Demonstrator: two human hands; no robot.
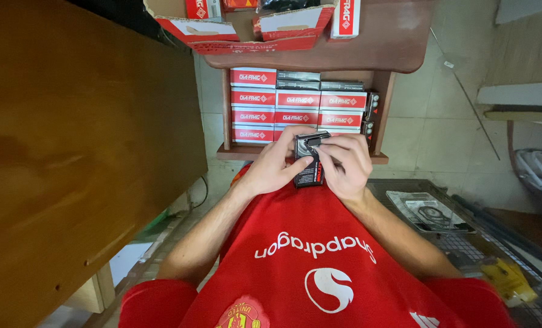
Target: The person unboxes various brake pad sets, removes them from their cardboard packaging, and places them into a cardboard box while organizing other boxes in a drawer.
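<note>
A small black carton (308, 172) with red print is held upright against my red shirt, its top flap open. My left hand (272, 167) grips its left side, thumb on the front face. My right hand (347, 164) holds the right side, fingers curled over the open top, where a silvery wrapped part (313, 141) shows. Both hands touch the carton.
A low wooden shelf (224, 103) ahead holds stacked red, white and grey boxes (298, 100). Open red cartons (240, 27) sit on its top. A large wooden panel (82, 140) fills the left. At right, a wire rack (465, 243) carries a packaged gasket (429, 212) and a yellow item (508, 279).
</note>
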